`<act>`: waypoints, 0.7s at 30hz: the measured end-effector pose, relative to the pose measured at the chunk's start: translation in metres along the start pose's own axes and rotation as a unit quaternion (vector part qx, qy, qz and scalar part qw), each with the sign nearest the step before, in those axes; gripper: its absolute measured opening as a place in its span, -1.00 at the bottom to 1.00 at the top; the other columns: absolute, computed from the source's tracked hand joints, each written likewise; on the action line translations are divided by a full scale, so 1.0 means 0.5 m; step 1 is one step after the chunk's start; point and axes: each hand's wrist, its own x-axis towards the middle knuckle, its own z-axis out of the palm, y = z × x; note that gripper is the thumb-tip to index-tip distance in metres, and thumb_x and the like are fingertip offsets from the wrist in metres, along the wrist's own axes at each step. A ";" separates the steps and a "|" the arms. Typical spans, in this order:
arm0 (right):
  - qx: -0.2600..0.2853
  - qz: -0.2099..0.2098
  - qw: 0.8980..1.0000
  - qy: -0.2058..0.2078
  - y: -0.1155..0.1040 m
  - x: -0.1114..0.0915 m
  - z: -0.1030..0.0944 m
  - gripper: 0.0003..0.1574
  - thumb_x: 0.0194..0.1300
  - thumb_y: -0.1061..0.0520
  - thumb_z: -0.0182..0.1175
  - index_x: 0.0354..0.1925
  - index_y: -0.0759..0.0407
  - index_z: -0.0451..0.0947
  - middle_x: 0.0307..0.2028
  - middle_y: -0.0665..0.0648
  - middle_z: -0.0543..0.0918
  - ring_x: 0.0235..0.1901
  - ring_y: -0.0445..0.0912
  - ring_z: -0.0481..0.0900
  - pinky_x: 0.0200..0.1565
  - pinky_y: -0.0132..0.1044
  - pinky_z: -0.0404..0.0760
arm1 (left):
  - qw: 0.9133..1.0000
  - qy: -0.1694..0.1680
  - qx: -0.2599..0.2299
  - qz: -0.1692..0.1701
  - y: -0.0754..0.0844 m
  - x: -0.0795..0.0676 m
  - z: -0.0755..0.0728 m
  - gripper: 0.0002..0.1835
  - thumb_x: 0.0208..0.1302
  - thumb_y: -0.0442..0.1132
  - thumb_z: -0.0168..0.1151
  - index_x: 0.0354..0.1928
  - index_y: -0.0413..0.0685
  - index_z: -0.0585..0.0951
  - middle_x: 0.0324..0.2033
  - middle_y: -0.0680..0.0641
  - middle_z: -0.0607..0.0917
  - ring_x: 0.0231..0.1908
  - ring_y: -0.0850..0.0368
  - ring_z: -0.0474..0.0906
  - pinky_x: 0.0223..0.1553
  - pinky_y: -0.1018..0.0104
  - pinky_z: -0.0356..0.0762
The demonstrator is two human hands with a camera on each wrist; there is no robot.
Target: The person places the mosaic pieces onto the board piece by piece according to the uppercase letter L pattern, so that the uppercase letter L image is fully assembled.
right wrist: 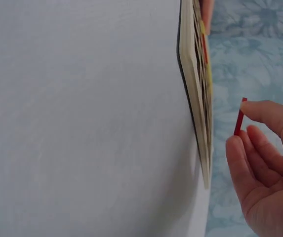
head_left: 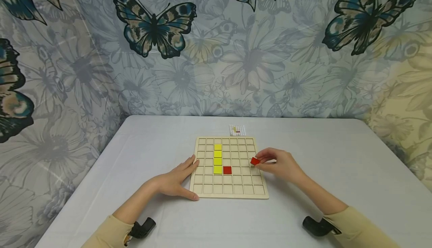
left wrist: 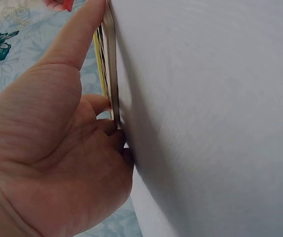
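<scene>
A square wooden grid board (head_left: pixel 248 190) lies on the table in the head view. Several yellow tiles (head_left: pixel 217 161) form a column in its cells, and a red tile (head_left: pixel 227 170) sits just right of the lowest one. My left hand (head_left: pixel 175 180) rests along the board's left side, fingers extended, thumb at the near left corner. Between thumb and fingertips my right hand (head_left: pixel 281 163) pinches another thin red square tile (head_left: pixel 254 161), tilted over the board's right edge. The right wrist view shows this held tile (right wrist: pixel 240 116) edge-on, raised above the board.
Behind the board lies a small printed card (head_left: pixel 237 130) with a grid pattern. White cloth covers the table (head_left: pixel 155 139). Butterfly-patterned fabric (head_left: pixel 182 79) hangs behind and at the sides. Black wrist devices (head_left: pixel 143 228) are at both sleeves.
</scene>
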 end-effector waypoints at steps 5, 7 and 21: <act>0.018 -0.033 0.999 -0.035 -0.013 0.009 0.023 -0.68 0.09 0.13 0.47 -0.15 0.14 0.65 -0.31 -0.02 0.68 -0.25 -0.12 0.62 -0.19 -0.36 0.62 | 1.000 -0.002 0.002 -0.004 -0.002 0.001 0.001 0.23 0.05 0.21 0.44 0.54 -0.14 -0.11 0.52 -0.18 -0.28 0.49 -0.12 -0.35 0.40 -0.15 -0.19; 0.016 -0.046 0.998 -0.048 -0.017 0.012 0.032 -0.69 0.09 0.15 0.46 -0.17 0.13 0.64 -0.32 -0.03 0.67 -0.26 -0.12 0.61 -0.18 -0.36 0.62 | 1.000 -0.002 0.003 -0.006 -0.003 0.001 0.002 0.23 0.04 0.22 0.44 0.55 -0.12 -0.10 0.52 -0.17 -0.28 0.49 -0.11 -0.35 0.41 -0.14 -0.19; -0.015 -0.099 0.991 -0.090 -0.033 0.027 0.067 -0.77 0.10 0.26 0.41 -0.22 0.11 0.64 -0.35 -0.05 0.63 -0.28 -0.10 0.57 -0.17 -0.35 0.63 | 1.000 0.001 0.005 -0.009 -0.003 0.001 0.003 0.24 0.03 0.22 0.45 0.55 -0.09 -0.09 0.53 -0.13 -0.28 0.50 -0.08 -0.35 0.41 -0.11 -0.18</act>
